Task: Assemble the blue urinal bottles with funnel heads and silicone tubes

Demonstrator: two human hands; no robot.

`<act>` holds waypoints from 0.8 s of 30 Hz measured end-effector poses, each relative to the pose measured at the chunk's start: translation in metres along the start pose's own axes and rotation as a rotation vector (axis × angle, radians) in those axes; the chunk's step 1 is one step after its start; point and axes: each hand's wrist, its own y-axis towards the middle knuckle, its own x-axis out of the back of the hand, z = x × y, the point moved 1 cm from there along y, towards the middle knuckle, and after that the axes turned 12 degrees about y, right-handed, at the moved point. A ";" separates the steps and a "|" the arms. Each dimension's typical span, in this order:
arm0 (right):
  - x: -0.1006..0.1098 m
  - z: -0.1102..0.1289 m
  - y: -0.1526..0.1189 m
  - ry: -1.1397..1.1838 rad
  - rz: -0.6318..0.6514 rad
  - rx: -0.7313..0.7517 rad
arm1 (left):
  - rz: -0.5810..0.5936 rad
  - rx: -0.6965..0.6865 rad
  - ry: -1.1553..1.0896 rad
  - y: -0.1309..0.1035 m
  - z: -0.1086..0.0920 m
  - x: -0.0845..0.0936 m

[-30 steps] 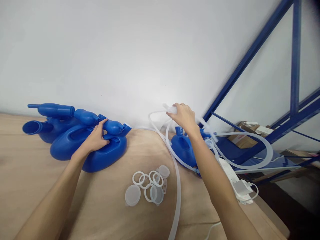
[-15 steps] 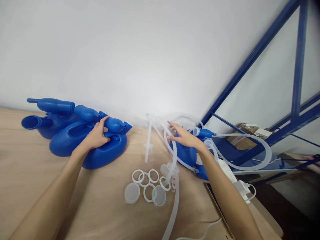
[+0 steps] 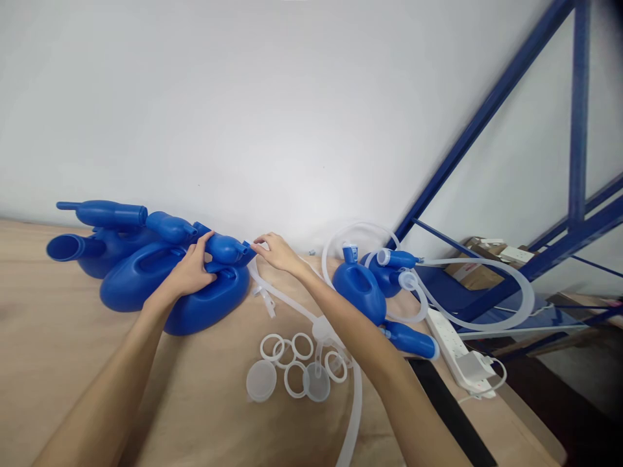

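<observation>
Left hand (image 3: 187, 272) fingers grasp the blue bottle (image 3: 204, 301); right hand (image 3: 277, 251) fingers seemingly pinch the clear tube (image 3: 287, 299).

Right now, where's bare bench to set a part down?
Bare tan benchtop lies left of the left hand and its blue plastic bottle. Crowded: white plastic rings, clear hose, and the right hand at the bottle spout.

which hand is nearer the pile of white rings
Right. The right hand is up by the blue jug's spout, behind the white rings; the left hand lies on the blue jug, farther left.
</observation>
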 end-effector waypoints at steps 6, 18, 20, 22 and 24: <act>-0.016 -0.016 0.055 0.184 0.055 -0.214 | 0.016 -0.006 -0.003 -0.002 -0.002 0.001; -0.014 -0.028 0.068 0.312 0.228 -0.245 | 0.038 -0.005 -0.007 -0.002 -0.003 0.001; -0.017 -0.028 0.065 0.366 0.239 -0.249 | 0.041 -0.010 -0.011 -0.002 -0.002 0.001; -0.020 -0.027 0.063 0.423 0.250 -0.248 | 0.040 -0.023 -0.025 -0.002 -0.002 0.001; -0.021 -0.026 0.061 0.472 0.257 -0.250 | 0.036 -0.038 -0.037 -0.002 -0.002 0.002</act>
